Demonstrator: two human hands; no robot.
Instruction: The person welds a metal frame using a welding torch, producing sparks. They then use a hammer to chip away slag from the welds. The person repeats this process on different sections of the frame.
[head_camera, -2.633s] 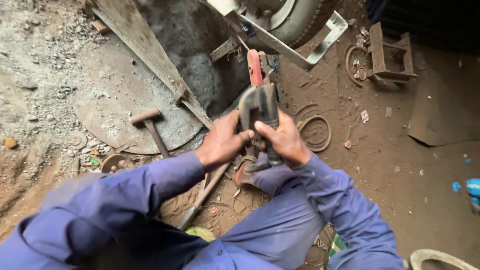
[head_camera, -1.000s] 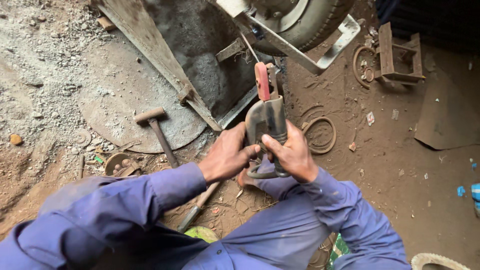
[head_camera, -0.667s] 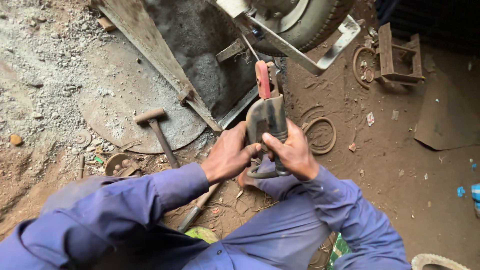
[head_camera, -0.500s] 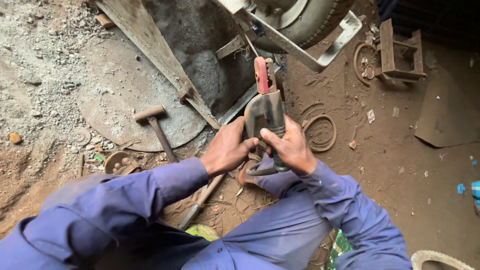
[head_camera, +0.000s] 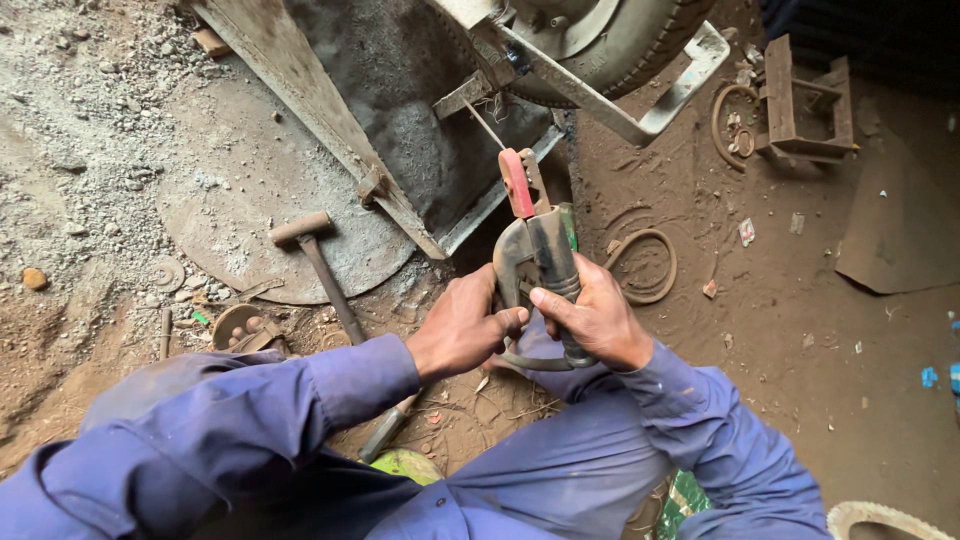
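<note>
Both hands crowded at centre: left hand (head_camera: 462, 328) and right hand (head_camera: 592, 318) on clamp tool (head_camera: 535, 255), no gap between them. Ahead, metal frame (head_camera: 400, 120) and wheel (head_camera: 620, 40) block way. Left: hammer (head_camera: 318, 262) lies on round plate (head_camera: 250, 225), rubble beyond. Right: wire ring (head_camera: 645, 265) just beside right hand, then open dirt floor (head_camera: 800, 350) toward flat sheet (head_camera: 900, 230). Near side closed by person's knees and sleeves.

electrode holder (head_camera: 535, 255) slightly lower, nearer the lap
</note>
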